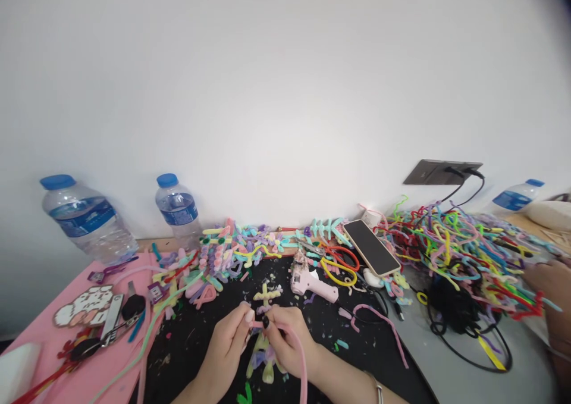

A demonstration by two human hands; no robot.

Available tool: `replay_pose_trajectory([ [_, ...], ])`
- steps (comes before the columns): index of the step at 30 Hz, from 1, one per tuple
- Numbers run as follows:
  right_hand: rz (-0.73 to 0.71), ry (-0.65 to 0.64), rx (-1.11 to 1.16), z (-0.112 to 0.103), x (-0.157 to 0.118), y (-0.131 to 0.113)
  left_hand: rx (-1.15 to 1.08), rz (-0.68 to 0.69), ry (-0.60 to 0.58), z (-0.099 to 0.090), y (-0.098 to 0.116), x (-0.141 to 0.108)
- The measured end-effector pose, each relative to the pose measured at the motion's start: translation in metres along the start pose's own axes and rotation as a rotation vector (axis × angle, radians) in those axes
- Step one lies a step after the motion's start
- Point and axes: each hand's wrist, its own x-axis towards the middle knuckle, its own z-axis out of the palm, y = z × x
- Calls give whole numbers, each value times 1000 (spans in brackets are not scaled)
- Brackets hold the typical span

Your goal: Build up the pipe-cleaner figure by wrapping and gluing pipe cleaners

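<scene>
Both hands in close over the black mat [178, 350]! Left hand [228, 337] pinching the pink stem [303, 365], right hand [292, 337] gripping it too, just beside, and the stem's tail drops across the right wrist towards the near edge. Below them, a pastel piece [269, 371], partly hidden; a yellow cross [266, 295] lies just beyond. Glue gun [313, 285] to the right, scissors [341, 268] behind it, phone [371, 247] near those. Far right, another person's hand [549, 280] beside a big, tangled heap [450, 243]!
</scene>
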Motion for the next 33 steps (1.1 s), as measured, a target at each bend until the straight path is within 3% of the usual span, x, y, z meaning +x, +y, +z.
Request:
replay_pose_trajectory([
  [10,-15,-11,-37,2,4,3,73,1,-22,-1,-14,-4],
  [25,-105,85,-297,10,6,-3,86,23,31,-10,-4,0],
  [29,-116,110,-341,11,6,1,33,8,11,-10,-7,5],
  [33,-125,112,-365,7,7,7,-156,-116,49,-11,-14,15],
])
